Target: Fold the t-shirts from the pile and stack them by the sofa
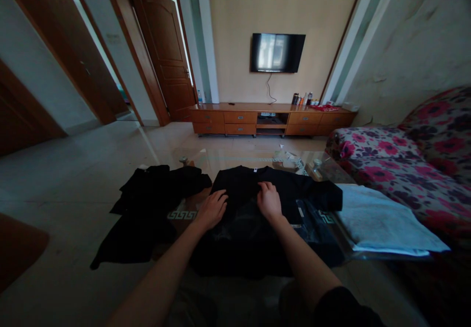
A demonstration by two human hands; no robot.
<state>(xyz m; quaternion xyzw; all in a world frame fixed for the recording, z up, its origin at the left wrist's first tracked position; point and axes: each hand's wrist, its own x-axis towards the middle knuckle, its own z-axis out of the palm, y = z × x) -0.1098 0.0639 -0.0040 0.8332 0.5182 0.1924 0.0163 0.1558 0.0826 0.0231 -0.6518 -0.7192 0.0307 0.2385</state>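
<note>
"What's nearest me in the head view?"

"Your right forearm [305, 263], coming in from five o'clock with a black sleeve [342, 307] at its lower end, and your left forearm [162, 273], coming in from seven."

"And the garment?"

"Your black shirt [241, 229] lies at six o'clock from the middle of the view, spread on the glass table [182, 215]. It has a white label [255, 170] at the neckline, at its twelve, and a short sleeve [328, 197] stretched toward its three. The lower part is too dark to read."

"How are my hands?"

"Palms down, well apart. Your left hand [211, 210] rests at the shirt's nine o'clock edge, fingers side by side. Your right hand [270, 201] is toward its two, fingers slightly bent. I can't tell whether either pinches cloth."

"Around it?"

"You've dark clothes [147, 194] at nine, a pale blue cloth [386, 219] at three."
</note>
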